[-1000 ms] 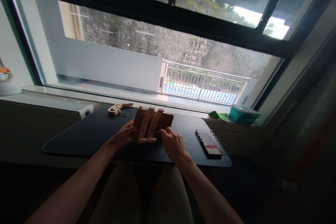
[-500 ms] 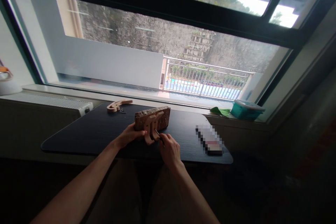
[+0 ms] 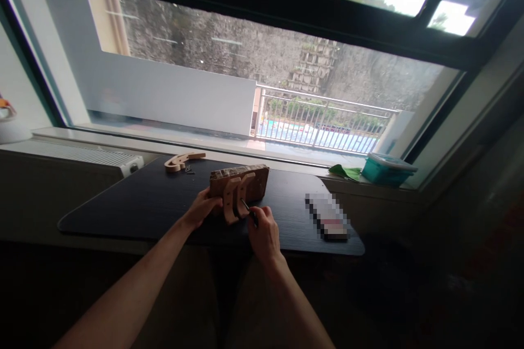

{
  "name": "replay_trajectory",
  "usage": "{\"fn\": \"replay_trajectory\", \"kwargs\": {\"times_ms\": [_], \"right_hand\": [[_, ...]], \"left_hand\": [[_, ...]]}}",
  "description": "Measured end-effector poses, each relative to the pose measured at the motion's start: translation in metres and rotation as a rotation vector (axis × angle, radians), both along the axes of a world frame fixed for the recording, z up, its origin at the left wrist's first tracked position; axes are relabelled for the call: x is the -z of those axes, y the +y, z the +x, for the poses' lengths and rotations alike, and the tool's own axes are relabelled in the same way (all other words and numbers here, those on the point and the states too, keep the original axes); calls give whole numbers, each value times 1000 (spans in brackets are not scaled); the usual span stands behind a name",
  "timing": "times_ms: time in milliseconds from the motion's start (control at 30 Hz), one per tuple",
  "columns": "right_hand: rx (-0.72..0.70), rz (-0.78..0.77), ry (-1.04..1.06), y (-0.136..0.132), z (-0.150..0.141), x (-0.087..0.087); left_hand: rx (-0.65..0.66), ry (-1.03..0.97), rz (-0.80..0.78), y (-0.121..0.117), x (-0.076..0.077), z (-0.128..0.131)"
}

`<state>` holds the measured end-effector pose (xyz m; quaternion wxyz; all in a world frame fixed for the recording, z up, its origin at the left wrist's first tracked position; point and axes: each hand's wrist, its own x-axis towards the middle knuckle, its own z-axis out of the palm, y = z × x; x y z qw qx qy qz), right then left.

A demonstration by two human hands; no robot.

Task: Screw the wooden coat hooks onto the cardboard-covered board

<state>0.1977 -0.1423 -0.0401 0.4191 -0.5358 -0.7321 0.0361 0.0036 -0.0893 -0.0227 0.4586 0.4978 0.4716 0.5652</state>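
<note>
A brown wooden board point(image 3: 257, 184) with a rough, bark-like edge is held tilted over the dark table. Two curved wooden pieces point(image 3: 230, 200), with small holes in them, stand out from its near face. My left hand point(image 3: 204, 207) is closed around the board's left end. In my right hand point(image 3: 264, 232) is a screwdriver point(image 3: 252, 217) with a dark handle, its thin shaft reaching to the right-hand curved piece. The shaft's tip is too small to make out clearly. Behind, another curved wooden piece point(image 3: 180, 162) lies beside several small screws point(image 3: 189, 169).
The dark table point(image 3: 135, 207) stands below a large window. A phone-like, pixelated object point(image 3: 327, 218) lies at its right. A teal box point(image 3: 387, 170) and a green cloth-like item point(image 3: 344, 172) are on the sill. A white radiator point(image 3: 82, 158) is at the left.
The board and its curved pieces have turned slightly in my left hand. My right hand keeps the screwdriver at the same curved piece. The view has shifted a little.
</note>
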Motion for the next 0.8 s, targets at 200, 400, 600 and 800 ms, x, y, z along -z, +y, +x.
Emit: {"fn": "replay_trajectory", "kwargs": {"times_ms": [200,400,600,800], "right_hand": [[23,-35,-96,-6,0,-4],[-50,0,97,-3,2,-2],[-50,2,212,-1,4,-2],[10,-45,314,-4,4,-5]], "left_hand": [[-45,12,7,1,-2,0],[-79,5,-15,2,-2,0],[-97,-16,-58,3,-3,-3],[-109,-25,-103,5,-3,-4]]}}
